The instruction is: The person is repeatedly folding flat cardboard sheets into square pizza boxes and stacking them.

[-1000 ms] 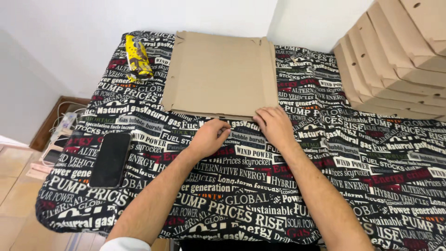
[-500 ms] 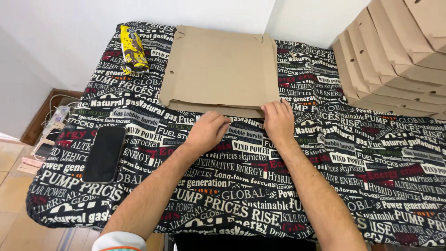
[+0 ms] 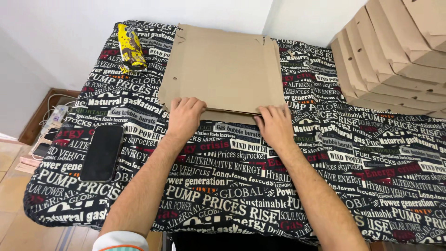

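A flat, unfolded brown cardboard box blank point(image 3: 223, 67) lies on a table covered by a black cloth with white and red print point(image 3: 232, 186). My left hand point(image 3: 185, 116) rests palm down on the blank's near left edge, fingers spread over the folded flap. My right hand point(image 3: 275, 125) presses flat on the near right edge, fingertips touching the cardboard. Both hands lie flat on the near flap; neither grips anything.
A black phone point(image 3: 103, 152) lies on the cloth at the left. A yellow snack packet point(image 3: 130, 47) sits at the far left corner. A stack of folded cardboard boxes point(image 3: 395, 56) leans at the right. Cables and a power strip point(image 3: 51, 121) lie on the floor to the left.
Both hands moved apart along the near edge of the cardboard, the left going left and the right going right. The near flap now lies folded flat under them.
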